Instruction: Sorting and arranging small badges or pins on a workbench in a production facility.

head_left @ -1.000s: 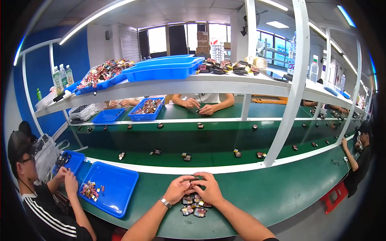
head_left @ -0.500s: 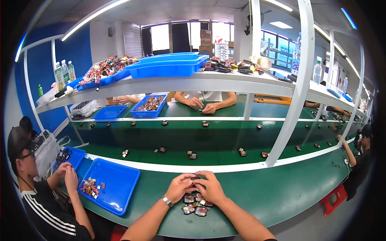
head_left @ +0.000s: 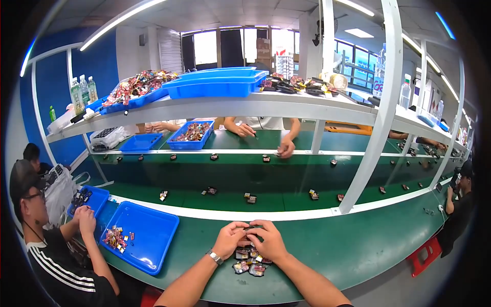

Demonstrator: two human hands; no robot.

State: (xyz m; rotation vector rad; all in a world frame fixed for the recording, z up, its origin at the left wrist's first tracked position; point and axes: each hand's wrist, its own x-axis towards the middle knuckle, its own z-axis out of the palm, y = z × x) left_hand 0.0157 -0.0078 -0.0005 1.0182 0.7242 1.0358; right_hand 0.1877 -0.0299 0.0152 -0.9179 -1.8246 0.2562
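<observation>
My left hand (head_left: 230, 241), with a metal watch on its wrist, and my right hand (head_left: 268, 240) meet above the green worktop. Between their closed fingertips is a small black-cased part (head_left: 249, 228), mostly covered by the fingers. Just beneath and nearer to me lies a small pile of similar parts (head_left: 250, 267), dark-edged with red, yellow and white bits showing. My hands hide the far side of that pile.
Left of me, a blue tray (head_left: 166, 233) holds loose small red-and-white pieces. Beyond a white rail, more parts (head_left: 250, 198) sit spaced along a green belt (head_left: 230, 176). A white post (head_left: 376, 110) rises at right. A co-worker (head_left: 56, 245) sits at left.
Parts on the belt have shifted slightly right in the picture. The co-worker opposite has moved one hand toward the belt. My hands stay together over the pile, fingers slightly shifted.
</observation>
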